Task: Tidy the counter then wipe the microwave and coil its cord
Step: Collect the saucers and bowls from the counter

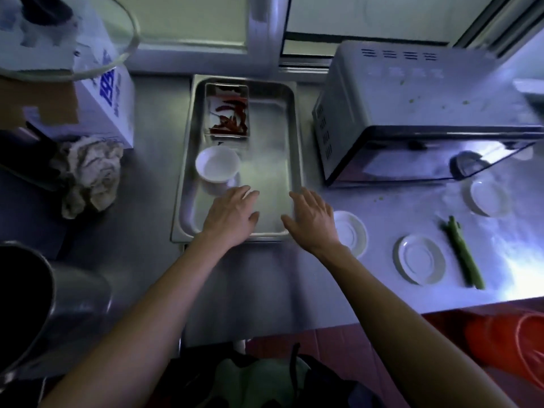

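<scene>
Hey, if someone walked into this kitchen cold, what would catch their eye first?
Probably the two bare hands, left hand and right hand, spread open over the near end of the steel tray at the centre. Inside it, a small tin of red chillies sits at the far end with a white bowl nearer. The microwave stands to the right.

Dim bluish light, glare on counter [515, 269] at right, soft blur, wide-angle bending
</scene>
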Action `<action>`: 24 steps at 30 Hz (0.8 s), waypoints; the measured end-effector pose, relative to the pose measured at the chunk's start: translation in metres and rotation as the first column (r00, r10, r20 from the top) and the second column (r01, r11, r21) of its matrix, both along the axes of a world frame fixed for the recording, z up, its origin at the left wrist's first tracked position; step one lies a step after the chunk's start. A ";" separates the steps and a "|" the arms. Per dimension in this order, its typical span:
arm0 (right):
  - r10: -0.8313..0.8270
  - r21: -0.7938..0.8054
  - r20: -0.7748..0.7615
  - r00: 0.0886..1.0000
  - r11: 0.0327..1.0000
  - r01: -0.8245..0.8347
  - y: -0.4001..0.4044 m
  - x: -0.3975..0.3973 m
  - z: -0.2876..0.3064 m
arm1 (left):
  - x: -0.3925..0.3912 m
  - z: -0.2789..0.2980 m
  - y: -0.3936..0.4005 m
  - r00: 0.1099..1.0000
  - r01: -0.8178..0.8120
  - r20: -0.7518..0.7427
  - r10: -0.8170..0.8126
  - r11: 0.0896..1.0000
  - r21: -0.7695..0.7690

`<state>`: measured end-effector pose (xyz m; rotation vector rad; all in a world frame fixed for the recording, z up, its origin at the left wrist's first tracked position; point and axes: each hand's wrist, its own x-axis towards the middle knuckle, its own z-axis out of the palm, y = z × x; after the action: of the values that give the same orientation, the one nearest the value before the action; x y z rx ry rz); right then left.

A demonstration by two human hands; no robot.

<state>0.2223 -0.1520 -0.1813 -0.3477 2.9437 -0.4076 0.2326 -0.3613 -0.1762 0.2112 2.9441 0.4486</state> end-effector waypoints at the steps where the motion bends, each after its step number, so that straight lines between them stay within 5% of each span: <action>1: -0.015 -0.015 -0.004 1.000 1.000 0.015 0.013 0.009 0.002 | 0.006 0.001 0.014 1.000 0.008 0.006 -0.008 1.000 0.002; 16: -0.289 -0.121 0.048 0.956 0.948 0.293 0.242 0.169 0.022 | 0.112 0.022 0.233 0.972 0.231 -0.038 -0.234 0.971 -0.060; 24: -0.516 -0.180 0.043 0.856 0.838 0.514 0.344 0.233 0.033 | 0.122 0.037 0.344 0.911 0.410 -0.009 -0.412 0.909 -0.078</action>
<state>0.4557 0.1918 -0.1481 0.4496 2.9743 -0.7481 0.3551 -0.0176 -0.1387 0.8122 2.8176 0.2735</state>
